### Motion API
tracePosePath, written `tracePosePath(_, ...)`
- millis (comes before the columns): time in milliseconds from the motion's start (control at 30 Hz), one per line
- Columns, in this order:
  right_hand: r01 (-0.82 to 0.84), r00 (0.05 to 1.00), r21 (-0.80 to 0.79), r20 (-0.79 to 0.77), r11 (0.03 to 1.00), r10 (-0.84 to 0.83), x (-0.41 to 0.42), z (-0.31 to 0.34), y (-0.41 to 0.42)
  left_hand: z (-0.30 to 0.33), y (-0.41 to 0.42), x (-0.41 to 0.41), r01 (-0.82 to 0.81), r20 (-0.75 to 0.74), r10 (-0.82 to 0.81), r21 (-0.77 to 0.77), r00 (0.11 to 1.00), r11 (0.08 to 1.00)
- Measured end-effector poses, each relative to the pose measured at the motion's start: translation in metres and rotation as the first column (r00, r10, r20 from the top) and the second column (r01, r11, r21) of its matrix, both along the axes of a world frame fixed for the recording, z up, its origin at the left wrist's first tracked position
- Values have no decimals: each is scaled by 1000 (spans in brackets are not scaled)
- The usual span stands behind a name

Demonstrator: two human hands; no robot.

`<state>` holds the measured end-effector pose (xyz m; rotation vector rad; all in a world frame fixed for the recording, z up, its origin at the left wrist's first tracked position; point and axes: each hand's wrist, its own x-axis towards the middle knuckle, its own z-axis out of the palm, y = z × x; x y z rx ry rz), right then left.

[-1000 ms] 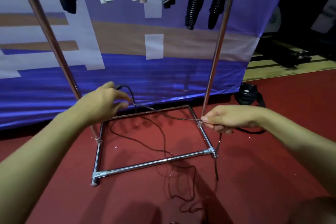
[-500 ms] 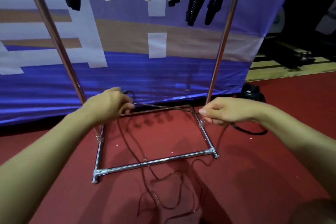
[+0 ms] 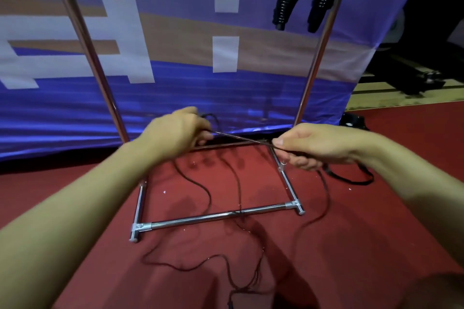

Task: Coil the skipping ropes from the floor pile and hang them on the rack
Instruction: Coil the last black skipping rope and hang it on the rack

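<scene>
Single head-worn view, angled forward and down, close above both hands.

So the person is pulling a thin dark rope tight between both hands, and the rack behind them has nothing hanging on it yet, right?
Not quite. The head view shows the left hand and right hand stretching the thin dark rope tight, but the rack is not bare: several coiled ropes already hang from its top.

Red carpet floor carries chrome rack base at centre, loose dark rope trailing toward 6 o'clock, black strap at 3 o'clock.
</scene>
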<state>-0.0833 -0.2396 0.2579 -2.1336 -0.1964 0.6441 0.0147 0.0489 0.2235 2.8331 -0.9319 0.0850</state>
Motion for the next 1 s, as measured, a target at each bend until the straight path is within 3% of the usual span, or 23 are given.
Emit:
tracePosePath(100,29,1000,-2,-11,1000,-29,-2,2,-15,-2,23,8,-152,-106,157,58,982,987)
tracePosePath(233,6,994,-2,107,1000,-5,-3,-1,5,15,-11,-32,94,-256,-118,-105,960,990)
tracePosePath(367,-2,993,22,122,1000,0,1,2,25,12,-46,-53,330,-146,-362,-205,921,922)
tracePosePath(467,-34,998,27,50,999,33,-1,7,16,11,-25,-23,234,-43,-244,-173,969,957)
tracePosePath(600,-18,1000,106,13,994,16,-4,11,-1,7,7,3,-47,-72,46,-10,996,999)
tracePosePath(667,-62,998,105,37,993,58,-5,9,0,10,7,-4,-14,-100,10,-43,995,999)
tracePosePath(767,-70,989,59,132,996,62,-3,5,10,23,-18,-34,168,-189,-214,-233,958,958)
tracePosePath(867,12,981,43,194,999,-20,-2,9,19,15,-51,-58,309,-85,-337,-242,938,920)
tracePosePath(1000,12,992,-157,122,988,8,-7,15,4,15,-18,-13,90,46,-81,-231,996,969)
